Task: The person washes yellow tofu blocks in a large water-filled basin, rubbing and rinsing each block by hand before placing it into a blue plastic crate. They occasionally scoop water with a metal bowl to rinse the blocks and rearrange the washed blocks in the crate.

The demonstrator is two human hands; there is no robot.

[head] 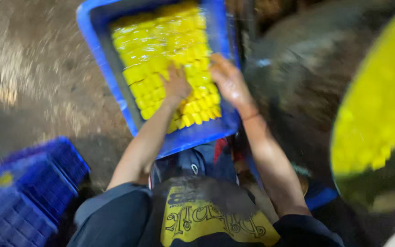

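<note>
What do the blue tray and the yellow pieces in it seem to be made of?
Blue tray: probably moulded plastic, with a smooth, even-coloured rim. Yellow pieces: small glossy blocks in rows, with the material unclear in the blur. Both hands, left hand and right hand, rest on them.

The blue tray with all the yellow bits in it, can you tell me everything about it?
The blue tray looks like plastic, a shallow rectangle with raised walls, seen tilted in a blurry picture. It is packed with rows of small yellow pieces; what they are cannot be told. It sits in front of the person's lap. The left hand and right hand both rest on the pieces near its closer end.
</note>
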